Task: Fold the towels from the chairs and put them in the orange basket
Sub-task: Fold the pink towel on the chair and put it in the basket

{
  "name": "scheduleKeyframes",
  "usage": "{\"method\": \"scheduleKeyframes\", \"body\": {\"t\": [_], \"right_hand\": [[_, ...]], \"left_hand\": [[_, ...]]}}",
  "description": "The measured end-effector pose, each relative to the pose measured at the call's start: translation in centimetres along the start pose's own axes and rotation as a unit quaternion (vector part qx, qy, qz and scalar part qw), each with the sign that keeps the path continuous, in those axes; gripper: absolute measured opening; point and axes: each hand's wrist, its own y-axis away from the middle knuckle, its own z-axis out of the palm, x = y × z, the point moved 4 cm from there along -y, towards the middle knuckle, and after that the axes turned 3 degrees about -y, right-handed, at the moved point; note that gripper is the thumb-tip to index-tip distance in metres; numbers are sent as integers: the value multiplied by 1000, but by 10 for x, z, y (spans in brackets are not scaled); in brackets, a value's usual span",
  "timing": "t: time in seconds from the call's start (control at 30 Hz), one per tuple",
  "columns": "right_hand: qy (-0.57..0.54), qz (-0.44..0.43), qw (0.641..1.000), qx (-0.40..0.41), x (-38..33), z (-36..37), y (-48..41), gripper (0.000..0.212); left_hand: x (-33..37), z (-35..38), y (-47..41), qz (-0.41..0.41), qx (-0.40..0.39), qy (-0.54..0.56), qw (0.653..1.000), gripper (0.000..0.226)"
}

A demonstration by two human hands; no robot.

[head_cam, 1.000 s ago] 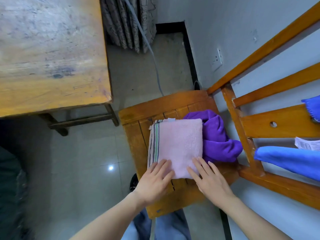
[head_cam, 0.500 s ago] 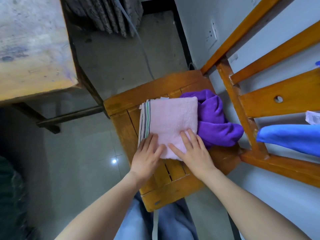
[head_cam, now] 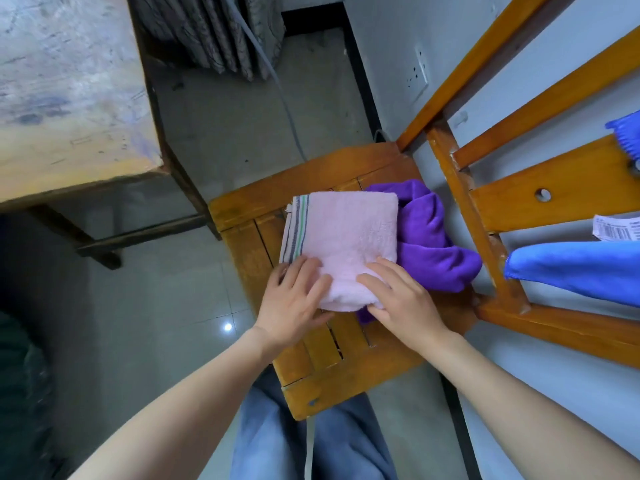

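Note:
A folded pink towel (head_cam: 349, 233) with a striped left edge lies on the wooden chair seat (head_cam: 249, 209). It partly covers a crumpled purple towel (head_cam: 429, 251) to its right. My left hand (head_cam: 294, 303) holds the towel's near left corner, fingers on top and thumb at the edge below. My right hand (head_cam: 401, 299) holds the near right corner the same way, and the near edge curls up a little. A blue towel (head_cam: 571, 268) hangs through the chair back at the right. The orange basket is out of view.
A worn wooden table (head_cam: 69, 91) stands at the upper left, with tiled floor between it and the chair. The chair back (head_cam: 571, 192) rises on the right against a white wall with a socket (head_cam: 417, 72). A curtain (head_cam: 221, 32) and a grey cable hang at the back.
Both hands have slid from lying flat on the pink towel's near edge to taking hold of its near corners. The near edge now curls up, and the view has shifted slightly.

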Motion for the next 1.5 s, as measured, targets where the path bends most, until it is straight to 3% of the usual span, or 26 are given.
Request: {"method": "scheduleKeyframes", "body": {"t": [0.17, 0.3, 0.37, 0.43, 0.6, 0.7, 1.0, 1.17, 1.37, 1.5], "right_hand": [[23, -29, 999, 39, 0, -14, 19, 34], [163, -53, 984, -39, -6, -9, 31, 71], [196, -46, 978, -54, -13, -3, 31, 76], [184, -12, 982, -42, -15, 2, 22, 71], [108, 31, 994, -5, -16, 2, 4, 36], [118, 21, 993, -18, -23, -18, 0, 44], [129, 24, 990, -46, -74, -161, -34, 61], [151, 20, 988, -16, -106, -233, -38, 66], [168, -22, 983, 75, -138, -322, -51, 90], [199, -70, 960, 186, -160, -393, -62, 88]], "left_hand": [[10, -12, -3, 10, 61, 22, 998, 59], [16, -21, -1, 65, 53, 67, 994, 68], [17, -23, 1, 80, 50, 62, 994, 68], [17, -25, 0, 89, 44, 51, 994, 66], [0, -23, 7, 34, 7, -23, 999, 68], [0, -31, 9, 15, -8, -29, 999, 71], [12, -179, -21, 27, 34, -6, 999, 63], [35, -265, -22, 19, 71, -31, 997, 53], [36, -366, -41, 79, 161, -81, 981, 75], [40, -442, -58, 135, 247, -99, 954, 78]]}}
